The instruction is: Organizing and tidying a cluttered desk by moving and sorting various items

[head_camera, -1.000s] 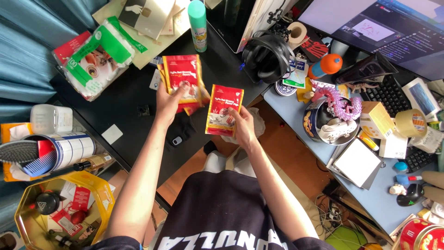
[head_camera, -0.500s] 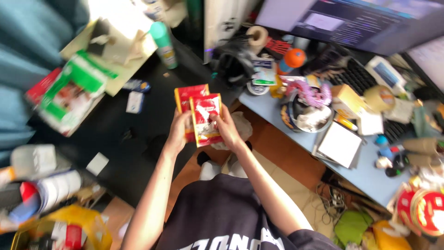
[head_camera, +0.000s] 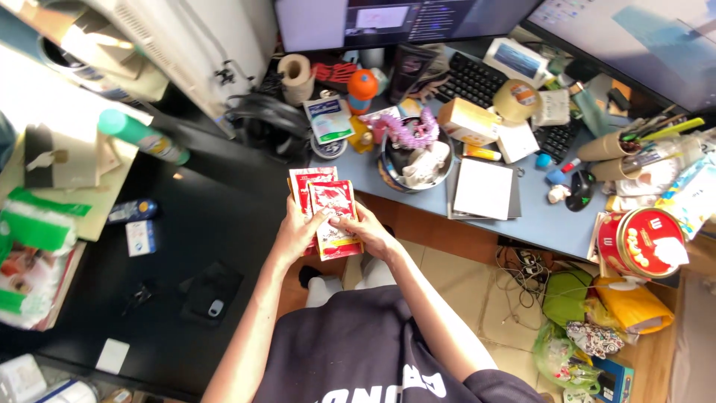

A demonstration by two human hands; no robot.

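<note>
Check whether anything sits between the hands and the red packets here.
Nothing visible does. The left hand and right hand both hold the stacked red packets directly, fingers pressed onto the front one, above the gap between the black table and blue desk.

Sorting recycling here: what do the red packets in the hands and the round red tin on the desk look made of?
The red packets, held by the left hand and right hand, look like glossy plastic or foil film: thin, flat, printed, catching light. The round red tin looks like painted metal, rigid and shiny, though coated card can't be ruled out.
</note>
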